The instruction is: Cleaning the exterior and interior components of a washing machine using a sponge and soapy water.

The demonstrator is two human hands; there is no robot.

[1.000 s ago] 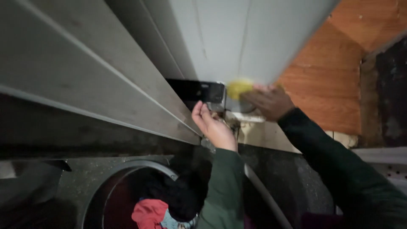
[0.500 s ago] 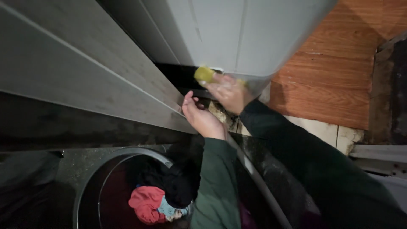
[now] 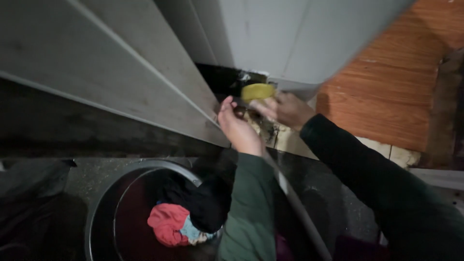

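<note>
My right hand (image 3: 286,109) grips a yellow sponge (image 3: 257,91) and presses it against the lower edge of a grey appliance (image 3: 290,38), by a dark gap at its bottom corner. My left hand (image 3: 238,129) is raised just left of it, fingers curled near the edge of the grey panelled wall (image 3: 121,72), touching a small dark part that I cannot make out. Both arms wear dark green sleeves.
Below stands a round metal basin (image 3: 104,203) holding red, pale blue and black clothes (image 3: 169,223). A grey hose (image 3: 299,208) runs down along the dark speckled counter. An orange wood-grain surface (image 3: 386,96) lies to the right, with stained pale tile beneath the hands.
My right hand has moved the sponge along the appliance's lower edge, left and then slightly back right. The left hand stayed near the wall's corner. The view has shifted slightly.
</note>
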